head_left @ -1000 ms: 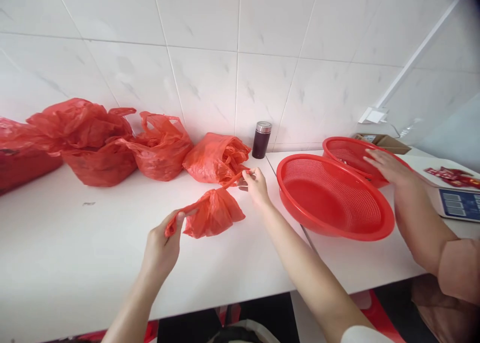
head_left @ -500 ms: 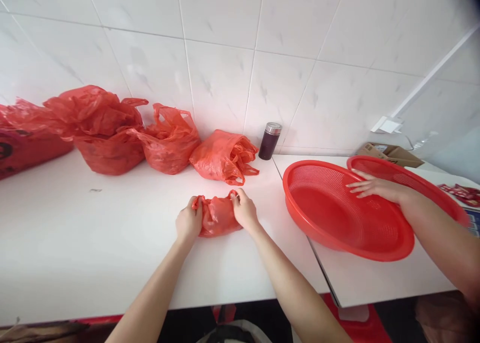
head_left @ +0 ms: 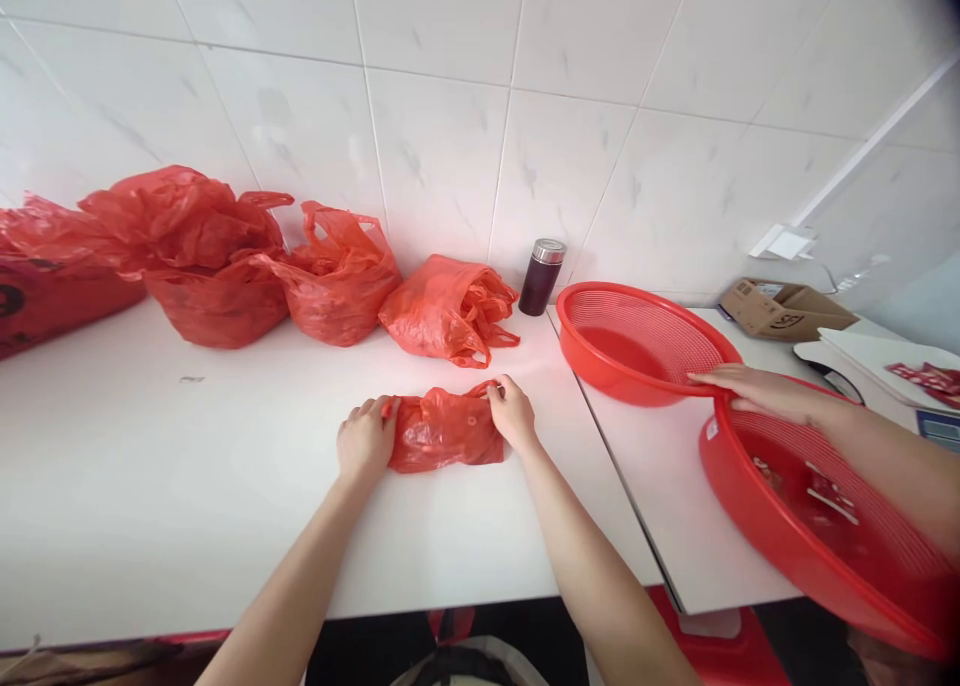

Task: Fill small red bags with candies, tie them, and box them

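Note:
A small red plastic bag (head_left: pixel 442 431) with lumpy contents lies on the white table (head_left: pixel 187 496) in front of me. My left hand (head_left: pixel 365 438) is closed on its left corner, with a bit of red plastic between thumb and fingers. At the opposite upper corner, my right hand (head_left: pixel 513 412) pinches the bag's edge. The plastic is drawn out sideways between both hands. What is inside the bag cannot be made out. Just behind it sits another filled red bag (head_left: pixel 442 311), which neither hand touches.
More filled red bags (head_left: pixel 341 276) line the wall at left. A dark flask (head_left: pixel 541 278) stands beyond my right hand. To the right, another person's hand (head_left: pixel 757 386) grips a red basket (head_left: pixel 750 501) with some pieces inside, near a second red basket (head_left: pixel 600 356). A cardboard box (head_left: pixel 784 308) sits farther back.
My hands have moved apart, stretching the bag wider and flatter. At right, the other person has shifted one red basket toward the table's front edge, and it now tilts.

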Action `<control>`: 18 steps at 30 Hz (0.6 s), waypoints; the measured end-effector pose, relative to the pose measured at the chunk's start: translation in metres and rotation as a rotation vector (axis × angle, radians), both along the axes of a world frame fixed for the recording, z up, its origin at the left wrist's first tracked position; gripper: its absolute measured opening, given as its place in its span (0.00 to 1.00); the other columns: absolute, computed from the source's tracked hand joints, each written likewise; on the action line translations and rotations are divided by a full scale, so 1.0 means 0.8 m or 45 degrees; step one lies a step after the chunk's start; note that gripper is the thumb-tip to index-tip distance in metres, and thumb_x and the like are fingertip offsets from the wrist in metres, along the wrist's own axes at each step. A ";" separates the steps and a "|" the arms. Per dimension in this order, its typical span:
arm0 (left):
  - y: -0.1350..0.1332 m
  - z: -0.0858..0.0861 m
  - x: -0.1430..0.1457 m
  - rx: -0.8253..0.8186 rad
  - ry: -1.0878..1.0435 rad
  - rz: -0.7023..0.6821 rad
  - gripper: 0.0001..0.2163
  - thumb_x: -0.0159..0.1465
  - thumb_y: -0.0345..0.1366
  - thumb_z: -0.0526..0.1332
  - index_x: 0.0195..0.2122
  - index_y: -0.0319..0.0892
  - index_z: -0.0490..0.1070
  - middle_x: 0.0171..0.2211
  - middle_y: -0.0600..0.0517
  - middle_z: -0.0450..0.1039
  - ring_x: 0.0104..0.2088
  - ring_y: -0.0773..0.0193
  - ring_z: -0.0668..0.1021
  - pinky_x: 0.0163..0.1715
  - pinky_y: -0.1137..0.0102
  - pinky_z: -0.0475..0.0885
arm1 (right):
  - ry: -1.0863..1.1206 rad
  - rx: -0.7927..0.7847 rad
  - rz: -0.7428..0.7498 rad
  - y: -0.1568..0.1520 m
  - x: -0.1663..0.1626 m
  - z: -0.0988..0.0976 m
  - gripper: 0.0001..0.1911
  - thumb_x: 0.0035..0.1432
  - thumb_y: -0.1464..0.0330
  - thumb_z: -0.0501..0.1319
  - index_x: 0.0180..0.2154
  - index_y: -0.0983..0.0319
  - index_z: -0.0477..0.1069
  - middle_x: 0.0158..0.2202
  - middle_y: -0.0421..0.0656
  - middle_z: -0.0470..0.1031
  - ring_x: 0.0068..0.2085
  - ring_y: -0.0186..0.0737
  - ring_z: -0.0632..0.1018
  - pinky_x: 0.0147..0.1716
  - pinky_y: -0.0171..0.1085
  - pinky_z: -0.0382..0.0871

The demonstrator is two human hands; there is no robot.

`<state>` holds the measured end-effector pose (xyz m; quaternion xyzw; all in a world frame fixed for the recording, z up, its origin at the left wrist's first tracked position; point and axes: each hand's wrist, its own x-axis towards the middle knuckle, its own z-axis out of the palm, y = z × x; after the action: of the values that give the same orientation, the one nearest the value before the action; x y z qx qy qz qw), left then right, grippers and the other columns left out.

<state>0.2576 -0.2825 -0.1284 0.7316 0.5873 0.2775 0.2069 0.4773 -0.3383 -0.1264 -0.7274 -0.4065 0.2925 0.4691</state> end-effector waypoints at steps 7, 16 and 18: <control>-0.045 0.049 -0.023 -0.093 -0.422 0.054 0.24 0.64 0.57 0.47 0.27 0.42 0.67 0.27 0.51 0.73 0.32 0.58 0.76 0.32 0.68 0.70 | 0.768 0.375 0.199 -0.013 -0.008 0.044 0.11 0.55 0.57 0.55 0.34 0.58 0.64 0.33 0.43 0.78 0.32 0.40 0.79 0.35 0.39 0.73; -0.093 0.038 -0.069 -0.353 -0.498 0.222 0.23 0.60 0.60 0.53 0.27 0.44 0.70 0.29 0.51 0.73 0.26 0.60 0.72 0.19 0.71 0.60 | 1.247 0.501 -0.206 0.005 0.009 0.038 0.05 0.58 0.69 0.52 0.28 0.59 0.61 0.22 0.36 0.73 0.26 0.33 0.79 0.33 0.35 0.75; -0.098 0.040 -0.067 -0.303 -0.516 0.172 0.22 0.62 0.59 0.52 0.30 0.44 0.71 0.30 0.50 0.73 0.29 0.59 0.74 0.22 0.69 0.64 | 1.214 0.516 -0.164 0.003 0.004 0.036 0.04 0.58 0.67 0.53 0.30 0.59 0.61 0.25 0.37 0.75 0.31 0.35 0.80 0.38 0.37 0.75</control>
<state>0.2040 -0.3611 -0.0966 0.5907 0.6099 0.3605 0.3861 0.4807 -0.3356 -0.0976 -0.4317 -0.1506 0.4772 0.7505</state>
